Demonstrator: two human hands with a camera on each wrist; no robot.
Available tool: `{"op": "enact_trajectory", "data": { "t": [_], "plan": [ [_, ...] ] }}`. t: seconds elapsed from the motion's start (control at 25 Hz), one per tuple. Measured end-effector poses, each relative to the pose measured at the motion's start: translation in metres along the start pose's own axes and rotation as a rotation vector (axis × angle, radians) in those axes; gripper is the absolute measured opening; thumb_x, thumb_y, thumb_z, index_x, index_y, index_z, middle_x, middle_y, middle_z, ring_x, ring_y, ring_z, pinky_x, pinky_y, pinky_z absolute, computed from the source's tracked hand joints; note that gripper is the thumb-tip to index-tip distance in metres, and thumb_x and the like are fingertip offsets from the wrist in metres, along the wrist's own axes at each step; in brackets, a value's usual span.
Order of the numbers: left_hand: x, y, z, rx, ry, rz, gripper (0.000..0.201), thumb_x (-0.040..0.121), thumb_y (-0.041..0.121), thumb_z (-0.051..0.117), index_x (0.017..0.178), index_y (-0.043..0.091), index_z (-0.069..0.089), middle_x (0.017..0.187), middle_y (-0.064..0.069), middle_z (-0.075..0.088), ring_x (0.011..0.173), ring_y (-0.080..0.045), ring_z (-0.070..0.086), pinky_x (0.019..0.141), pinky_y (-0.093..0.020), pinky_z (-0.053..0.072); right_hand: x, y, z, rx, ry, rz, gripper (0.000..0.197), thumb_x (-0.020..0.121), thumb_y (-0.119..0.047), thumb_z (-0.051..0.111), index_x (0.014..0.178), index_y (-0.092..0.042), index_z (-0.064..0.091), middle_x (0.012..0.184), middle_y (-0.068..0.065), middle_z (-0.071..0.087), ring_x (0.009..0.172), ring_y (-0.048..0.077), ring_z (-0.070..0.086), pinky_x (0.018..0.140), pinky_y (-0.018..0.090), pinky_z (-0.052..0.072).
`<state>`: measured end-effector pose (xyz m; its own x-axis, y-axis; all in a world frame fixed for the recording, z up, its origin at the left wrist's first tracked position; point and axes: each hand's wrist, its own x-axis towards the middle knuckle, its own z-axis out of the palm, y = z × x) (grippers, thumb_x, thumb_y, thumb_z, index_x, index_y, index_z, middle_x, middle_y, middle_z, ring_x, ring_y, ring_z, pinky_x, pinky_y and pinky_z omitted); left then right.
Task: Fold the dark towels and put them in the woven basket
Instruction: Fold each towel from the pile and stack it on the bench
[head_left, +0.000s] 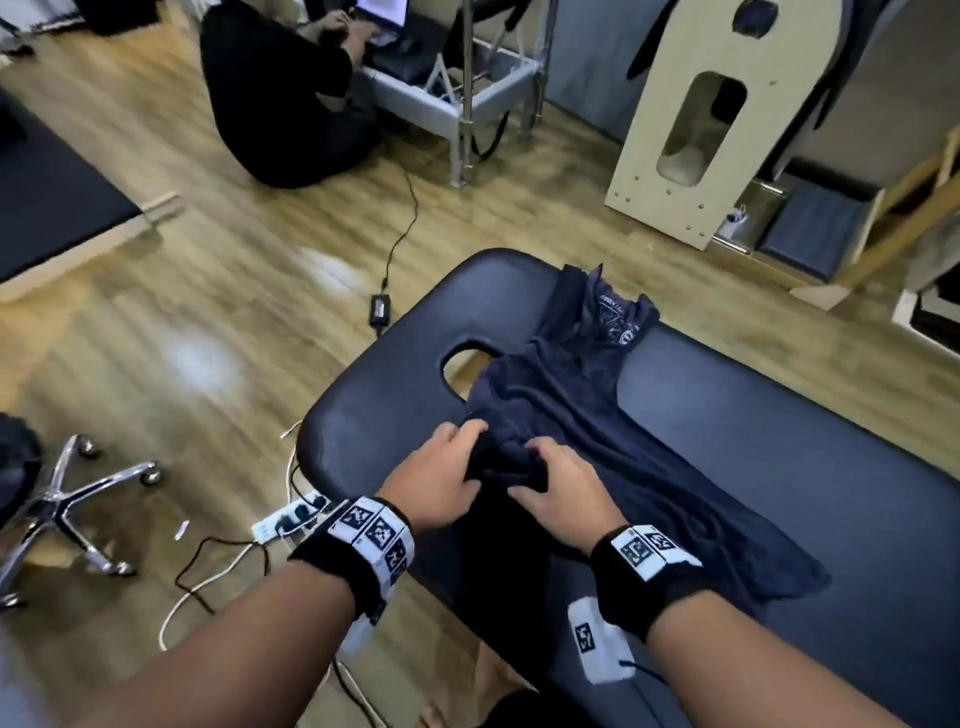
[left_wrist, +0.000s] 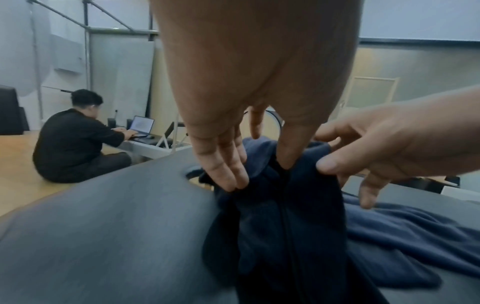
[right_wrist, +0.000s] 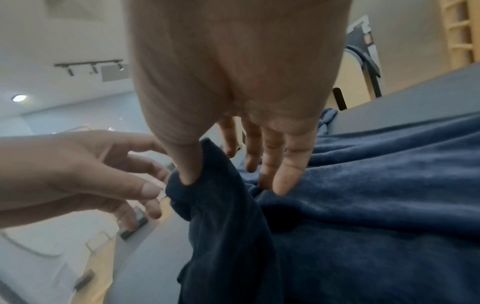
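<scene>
A dark navy towel (head_left: 597, 415) lies crumpled along the black padded table (head_left: 805, 441), and its far end carries a pale print. My left hand (head_left: 470, 441) and right hand (head_left: 540, 457) meet at the bunched near-left part. In the left wrist view, my left hand (left_wrist: 259, 172) pinches a raised fold of the towel (left_wrist: 285, 226) between thumb and fingers. In the right wrist view, my right hand (right_wrist: 233, 183) has its thumb hooked behind a fold of the towel (right_wrist: 363, 205), with its fingers lying on the cloth. No woven basket is in view.
The table has an oval face hole (head_left: 460, 369) beside the towel. A person (head_left: 280, 88) sits on the wooden floor at a laptop. A chair base (head_left: 78, 504), a power strip with cables (head_left: 291, 519), an adapter (head_left: 379, 306) and cream-coloured equipment (head_left: 691, 130) surround the table.
</scene>
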<state>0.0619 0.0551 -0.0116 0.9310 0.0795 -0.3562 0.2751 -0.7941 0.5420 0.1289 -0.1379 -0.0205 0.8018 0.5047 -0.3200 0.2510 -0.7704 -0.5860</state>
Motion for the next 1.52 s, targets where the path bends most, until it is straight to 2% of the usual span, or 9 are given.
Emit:
{"op": "enact_trajectory", "data": {
  "t": [0.2, 0.32, 0.44, 0.64, 0.84, 1.0, 1.2, 1.36, 1.52],
  "plan": [
    [0.042, 0.033, -0.029, 0.149, -0.05, 0.219, 0.06, 0.076, 0.035, 0.079, 0.13, 0.025, 0.055, 0.136, -0.006, 0.041, 0.128, -0.028, 0.035, 0.11, -0.042, 0.037, 0.035, -0.006, -0.035, 0.265, 0.051, -0.061, 0.013, 0.092, -0.028, 0.068, 0.086, -0.016, 0.071, 0.074, -0.006, 0.068, 0.07, 0.008, 0.061, 0.072, 0.032, 0.047],
    [0.046, 0.064, -0.062, 0.082, 0.052, 0.333, 0.032, 0.074, 0.045, 0.08, 0.085, 0.018, 0.066, 0.087, 0.0, 0.066, 0.09, -0.019, 0.062, 0.075, -0.034, 0.048, 0.026, -0.016, -0.071, 0.357, 0.206, -0.084, 0.013, 0.091, -0.025, 0.071, 0.083, -0.015, 0.067, 0.059, -0.01, 0.053, 0.053, 0.002, 0.042, 0.06, 0.023, 0.038],
    [0.042, 0.098, -0.091, -0.024, 0.16, 0.353, 0.035, 0.078, 0.05, 0.075, 0.063, 0.024, 0.056, 0.061, 0.006, 0.06, 0.061, -0.004, 0.057, 0.053, -0.027, 0.035, 0.0, -0.033, -0.111, 0.479, 0.445, -0.103, 0.02, 0.086, -0.039, 0.069, 0.092, -0.02, 0.068, 0.071, -0.006, 0.061, 0.064, 0.005, 0.051, 0.069, 0.028, 0.045],
    [0.026, 0.153, -0.115, -0.255, 0.293, 0.575, 0.047, 0.084, 0.05, 0.062, 0.065, 0.007, 0.058, 0.054, -0.001, 0.051, 0.052, -0.017, 0.043, 0.052, -0.037, 0.036, -0.073, -0.06, -0.153, 0.135, 0.539, -0.228, 0.065, 0.074, -0.039, 0.08, 0.131, -0.026, 0.052, 0.123, -0.007, 0.063, 0.115, 0.012, 0.06, 0.097, 0.024, 0.046],
    [-0.002, 0.21, -0.13, -0.133, 0.405, 0.81, 0.054, 0.095, 0.045, 0.054, 0.055, 0.009, 0.044, 0.047, 0.002, 0.033, 0.049, -0.019, 0.038, 0.05, -0.032, 0.025, -0.123, -0.057, -0.19, -0.019, 0.918, -0.137, 0.026, 0.086, -0.01, 0.064, 0.109, -0.018, 0.07, 0.095, -0.002, 0.073, 0.092, 0.02, 0.066, 0.081, 0.027, 0.047],
    [-0.02, 0.265, -0.133, -0.36, 0.296, 0.923, 0.047, 0.095, 0.042, 0.056, 0.07, 0.004, 0.064, 0.057, -0.014, 0.05, 0.055, -0.014, 0.043, 0.055, -0.032, 0.035, -0.161, -0.051, -0.239, -0.058, 1.079, -0.145, 0.022, 0.084, -0.011, 0.066, 0.104, -0.017, 0.071, 0.088, -0.012, 0.064, 0.087, 0.015, 0.064, 0.078, 0.024, 0.045],
    [-0.039, 0.333, -0.101, -0.472, -0.013, 0.977, 0.027, 0.078, 0.026, 0.08, 0.096, 0.007, 0.071, 0.082, 0.002, 0.066, 0.074, -0.008, 0.058, 0.071, -0.028, 0.048, -0.209, -0.012, -0.279, -0.065, 0.974, -0.174, 0.028, 0.088, -0.008, 0.059, 0.107, -0.023, 0.072, 0.097, -0.007, 0.073, 0.098, 0.012, 0.067, 0.088, 0.022, 0.048],
    [-0.047, 0.406, -0.057, -0.222, 0.135, 1.033, 0.044, 0.071, 0.011, 0.079, 0.106, 0.014, 0.052, 0.092, 0.002, 0.062, 0.084, -0.012, 0.06, 0.075, -0.029, 0.047, -0.266, 0.048, -0.305, -0.182, 0.901, -0.193, 0.03, 0.085, -0.026, 0.066, 0.115, -0.024, 0.063, 0.095, -0.003, 0.071, 0.09, 0.019, 0.066, 0.081, 0.033, 0.052],
    [-0.068, 0.503, -0.011, -0.166, -0.006, 1.141, 0.078, 0.075, -0.002, 0.07, 0.139, 0.032, 0.041, 0.124, 0.005, 0.063, 0.115, -0.01, 0.06, 0.099, -0.031, 0.049, -0.342, 0.12, -0.361, -0.217, 0.846, -0.068, 0.039, 0.07, -0.025, 0.067, 0.106, -0.028, 0.053, 0.086, -0.003, 0.067, 0.082, 0.024, 0.064, 0.073, 0.037, 0.053]
  ]
}}
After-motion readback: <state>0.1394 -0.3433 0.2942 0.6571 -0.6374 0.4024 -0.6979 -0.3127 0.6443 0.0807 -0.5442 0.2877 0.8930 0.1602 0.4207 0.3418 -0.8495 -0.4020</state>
